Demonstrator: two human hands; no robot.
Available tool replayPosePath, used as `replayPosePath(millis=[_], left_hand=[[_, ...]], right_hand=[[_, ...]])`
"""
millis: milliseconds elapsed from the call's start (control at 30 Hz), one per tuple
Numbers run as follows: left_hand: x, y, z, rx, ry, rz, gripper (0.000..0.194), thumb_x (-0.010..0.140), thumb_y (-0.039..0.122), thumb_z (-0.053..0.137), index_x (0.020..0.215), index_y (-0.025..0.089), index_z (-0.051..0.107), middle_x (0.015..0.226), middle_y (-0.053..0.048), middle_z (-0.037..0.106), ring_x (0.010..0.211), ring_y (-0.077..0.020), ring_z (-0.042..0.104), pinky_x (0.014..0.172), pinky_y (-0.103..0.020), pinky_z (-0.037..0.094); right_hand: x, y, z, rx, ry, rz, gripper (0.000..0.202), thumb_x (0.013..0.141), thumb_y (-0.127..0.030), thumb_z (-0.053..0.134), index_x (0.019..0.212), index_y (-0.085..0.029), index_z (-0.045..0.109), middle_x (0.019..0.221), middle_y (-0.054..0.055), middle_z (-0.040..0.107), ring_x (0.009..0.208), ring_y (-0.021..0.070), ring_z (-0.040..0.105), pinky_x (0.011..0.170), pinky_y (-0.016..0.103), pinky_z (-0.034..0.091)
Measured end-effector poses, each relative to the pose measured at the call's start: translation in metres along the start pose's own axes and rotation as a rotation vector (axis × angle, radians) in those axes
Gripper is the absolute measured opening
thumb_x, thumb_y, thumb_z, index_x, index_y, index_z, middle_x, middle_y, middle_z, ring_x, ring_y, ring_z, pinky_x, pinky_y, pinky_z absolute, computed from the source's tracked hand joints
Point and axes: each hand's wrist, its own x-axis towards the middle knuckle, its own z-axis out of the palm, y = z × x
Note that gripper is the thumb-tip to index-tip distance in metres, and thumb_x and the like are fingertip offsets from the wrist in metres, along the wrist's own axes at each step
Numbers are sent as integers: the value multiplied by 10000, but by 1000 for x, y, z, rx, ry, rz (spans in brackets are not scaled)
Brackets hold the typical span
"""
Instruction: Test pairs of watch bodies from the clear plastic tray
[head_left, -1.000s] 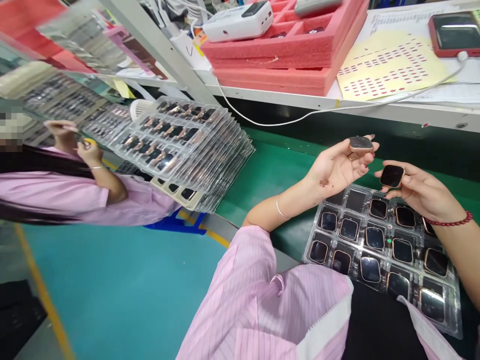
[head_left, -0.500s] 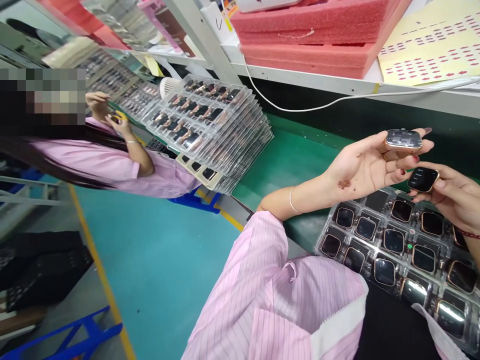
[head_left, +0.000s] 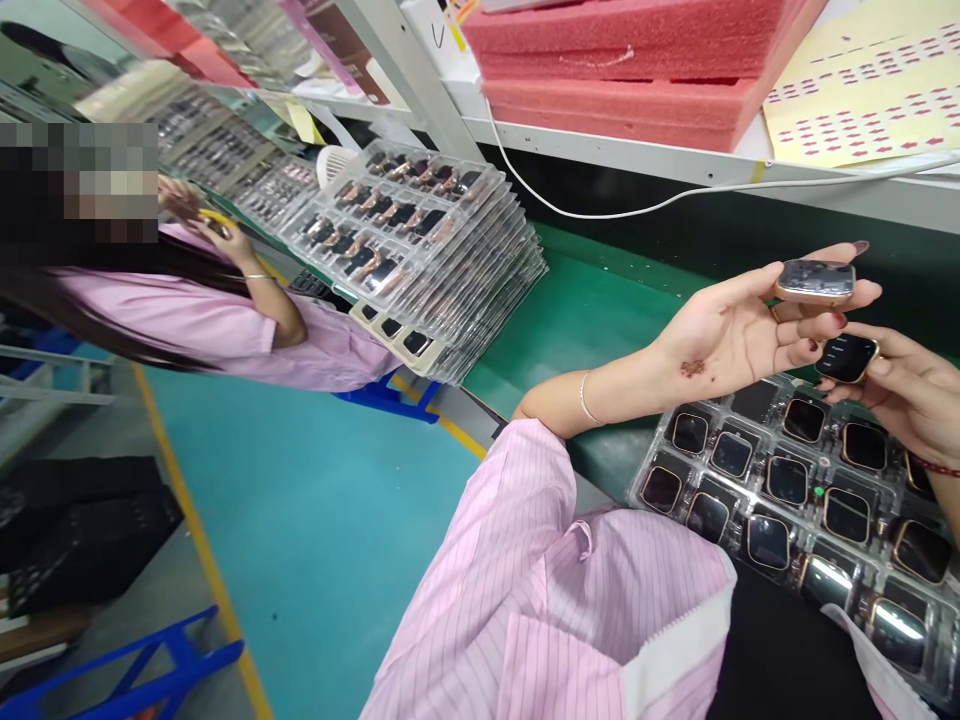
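My left hand (head_left: 739,335), palm up with a thin bracelet on its wrist, grips a smartwatch (head_left: 816,282) between thumb and fingers. That watch has a dark face and a metal rim, and no band shows on it. Just below, my right hand (head_left: 915,395) pinches a second smartwatch (head_left: 847,358), gold-rimmed, its black screen lit with small lines of text. Fingertips of my left hand are close to the lit screen; whether they touch it I cannot tell. Under both hands lies a clear plastic tray (head_left: 739,497) with several dark-faced watches in its pockets.
A tall stack of clear trays (head_left: 480,290) holding watches stands on the green bench (head_left: 577,285). Red foam blocks (head_left: 615,80) and a yellow sheet (head_left: 870,90) rest on the shelf above, with a white cable (head_left: 637,212) hanging below. A co-worker (head_left: 187,320) sits at the left.
My left hand has shifted slightly to the right with its watch, closer to the lit one. Text on the lit screen looks different. The co-worker's hands have moved a little left.
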Motion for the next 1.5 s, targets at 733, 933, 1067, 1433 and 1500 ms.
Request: replayPosePath(millis=[733,933,1067,1433,1500], left_hand=[[7,-7,-41,1307,1,276,309,948,386,523,1095,182,702,1209,-126,675,1165,-260,600,1002,-389,470],[18,19,42,195,-167,55,517,1038,509,304,1194,166,658,1296,-92,674,1238,-216,627,934,-315,542],[11,22,68,25,-135,119,610,1065,513,136,1285,205,614,1444,-16,577,1391,-228,511,927,-317,535],[-2,32,56,-103,-126,171,488,1065,463,266,1273,205,624,1473,-17,565,1374,-199,532,861,-211,542],[-3,33,57,-116,-133,161,518,1070,470,237,1252,194,636,1463,-23,571,1364,-201,541,833,-210,538]], right_hand=[[-5,21,46,-1089,-236,-612,439,905,-291,604,1333,-191,601,1243,143,657,1148,375,582,996,598,491],[-6,26,39,-1091,-234,-683,418,959,-302,580,1366,-213,543,1321,140,617,1181,349,589,1024,581,479],[-6,27,37,-1073,-227,-695,362,990,-298,554,1346,-233,541,1311,129,625,1198,334,596,1030,574,484],[-7,26,37,-1095,-235,-644,293,1026,-333,522,1306,-250,552,1278,126,628,1164,324,607,993,571,497],[-7,26,37,-1099,-233,-650,284,1029,-334,519,1297,-247,557,1271,125,630,1164,321,607,995,566,497]])
